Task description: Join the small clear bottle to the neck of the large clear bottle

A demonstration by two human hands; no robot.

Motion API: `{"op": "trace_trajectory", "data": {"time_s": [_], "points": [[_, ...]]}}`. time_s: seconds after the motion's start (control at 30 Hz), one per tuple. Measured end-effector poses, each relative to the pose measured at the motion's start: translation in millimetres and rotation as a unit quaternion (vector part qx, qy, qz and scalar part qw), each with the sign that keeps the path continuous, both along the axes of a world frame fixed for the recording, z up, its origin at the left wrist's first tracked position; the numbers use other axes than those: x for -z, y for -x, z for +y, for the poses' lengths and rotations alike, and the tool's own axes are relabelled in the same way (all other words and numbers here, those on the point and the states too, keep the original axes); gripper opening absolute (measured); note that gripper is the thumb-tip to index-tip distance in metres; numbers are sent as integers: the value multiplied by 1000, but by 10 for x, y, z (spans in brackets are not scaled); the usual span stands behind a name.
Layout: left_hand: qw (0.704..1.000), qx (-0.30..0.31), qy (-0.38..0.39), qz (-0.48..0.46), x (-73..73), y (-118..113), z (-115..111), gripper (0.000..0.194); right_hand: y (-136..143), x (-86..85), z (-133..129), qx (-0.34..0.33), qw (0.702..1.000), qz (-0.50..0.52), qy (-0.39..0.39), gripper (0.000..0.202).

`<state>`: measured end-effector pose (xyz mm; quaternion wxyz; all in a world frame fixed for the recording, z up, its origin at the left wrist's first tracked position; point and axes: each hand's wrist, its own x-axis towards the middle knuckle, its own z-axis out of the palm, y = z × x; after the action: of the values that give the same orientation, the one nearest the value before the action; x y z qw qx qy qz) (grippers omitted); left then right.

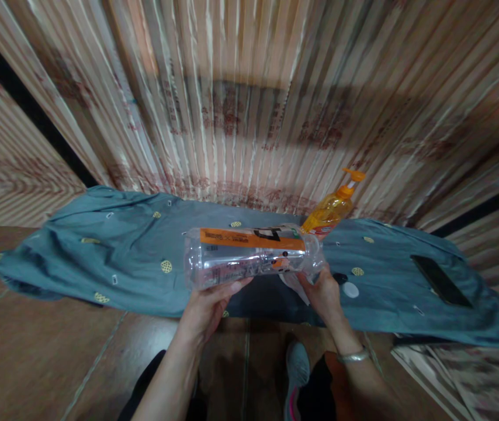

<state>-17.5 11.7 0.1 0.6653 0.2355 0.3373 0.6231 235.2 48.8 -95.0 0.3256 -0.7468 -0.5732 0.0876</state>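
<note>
A large clear plastic bottle (249, 254) with an orange and silver label lies sideways in the air over the cloth, its base to the left and its neck to the right. My left hand (214, 304) holds it from below near the base. Around the neck end, my right hand (319, 289) grips the bottle, with something white and thin hanging beside the fingers. Behind the neck stands an orange pump bottle (329, 210) with yellow-orange liquid. A round white cap (350, 290) rests on the cloth just right of my right hand, beside a small dark object.
A blue-green patterned cloth (135, 257) covers the long narrow surface. On its right part lies a dark phone (440, 280). Striped, printed sheeting (249, 117) rises behind, with dark bars at both sides. A shoe (297, 365) shows on the tiled floor below.
</note>
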Motion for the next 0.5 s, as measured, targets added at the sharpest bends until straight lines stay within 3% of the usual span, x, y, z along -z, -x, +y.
{"op": "trace_trajectory", "data": {"time_s": [0.5], "points": [[999,-13,27,18,-53,69,-8,41,13,44,13,-11,1000,14,-18,54]]}}
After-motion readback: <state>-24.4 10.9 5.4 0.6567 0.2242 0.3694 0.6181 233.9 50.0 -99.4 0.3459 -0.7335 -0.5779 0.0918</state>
